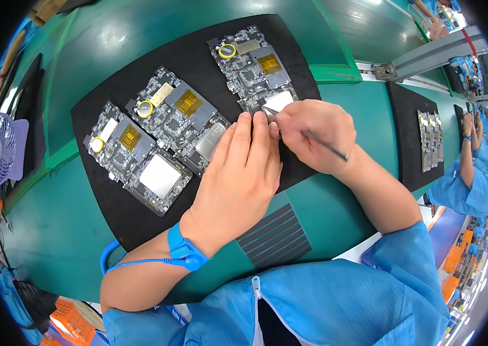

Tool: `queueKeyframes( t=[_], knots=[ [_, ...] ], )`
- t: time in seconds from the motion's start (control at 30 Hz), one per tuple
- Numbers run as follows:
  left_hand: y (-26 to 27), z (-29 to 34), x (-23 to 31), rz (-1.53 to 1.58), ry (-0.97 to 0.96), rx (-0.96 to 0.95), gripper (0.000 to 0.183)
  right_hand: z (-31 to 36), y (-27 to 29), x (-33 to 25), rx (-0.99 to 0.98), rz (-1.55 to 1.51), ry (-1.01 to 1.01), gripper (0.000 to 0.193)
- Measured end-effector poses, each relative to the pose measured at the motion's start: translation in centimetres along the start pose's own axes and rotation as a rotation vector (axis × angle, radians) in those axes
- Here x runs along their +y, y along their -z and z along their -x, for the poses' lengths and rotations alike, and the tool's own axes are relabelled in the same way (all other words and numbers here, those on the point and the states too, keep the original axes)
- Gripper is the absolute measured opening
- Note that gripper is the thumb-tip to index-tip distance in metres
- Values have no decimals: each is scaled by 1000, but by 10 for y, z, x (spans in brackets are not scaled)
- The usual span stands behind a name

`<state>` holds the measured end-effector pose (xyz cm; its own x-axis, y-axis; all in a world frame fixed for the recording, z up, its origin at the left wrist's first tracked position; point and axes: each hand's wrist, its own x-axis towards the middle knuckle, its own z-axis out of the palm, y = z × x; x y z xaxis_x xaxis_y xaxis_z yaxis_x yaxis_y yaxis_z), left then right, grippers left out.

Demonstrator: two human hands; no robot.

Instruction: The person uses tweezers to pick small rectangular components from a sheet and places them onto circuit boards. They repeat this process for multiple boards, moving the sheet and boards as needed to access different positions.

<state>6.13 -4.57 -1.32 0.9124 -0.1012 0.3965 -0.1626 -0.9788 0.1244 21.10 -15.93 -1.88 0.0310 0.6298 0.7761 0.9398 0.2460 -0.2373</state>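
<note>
Circuit board (248, 76): twelve o'clock of centre, on the black mat (104, 199) covering part of the desk (53, 222).
Right hand (321, 135): grip closed around a slim dark tool (329, 146), working end at the board's near end.
Left hand (235, 179): fingers together, beside the tool; whether they hold anything is hidden.
Two more boards (172, 124): nine and ten o'clock.
Tool step: apparently fine work at that near end.
Next touch: probably calls for steady fingers, light pressure.
</note>
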Motion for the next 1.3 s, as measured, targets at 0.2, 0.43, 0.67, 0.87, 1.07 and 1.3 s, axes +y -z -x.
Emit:
queueKeyframes(
  t=[0.2, 0.43, 0.67, 0.87, 1.07, 1.3],
  knots=[
    [1, 1, 0, -36, -32, 54, 42, 2, 3, -6, 20, 8, -93, 28],
    [47, 57, 42, 89, -214, -162, 30, 1, 32, -57, 297, -659, -870, 21],
    [40, 93, 41, 85, -208, -104, 30, 30, 27, -117, 30, -763, -1233, 19],
    [37, 97, 41, 68, -169, -79, 32, 32, 11, -121, 18, -738, -1162, 19],
    [37, 97, 39, 56, -184, -73, 33, 27, 13, -118, 68, -886, -1305, 20],
    [35, 97, 40, 54, -188, -68, 32, 31, 8, -119, 38, -781, -1198, 20]
  ],
)
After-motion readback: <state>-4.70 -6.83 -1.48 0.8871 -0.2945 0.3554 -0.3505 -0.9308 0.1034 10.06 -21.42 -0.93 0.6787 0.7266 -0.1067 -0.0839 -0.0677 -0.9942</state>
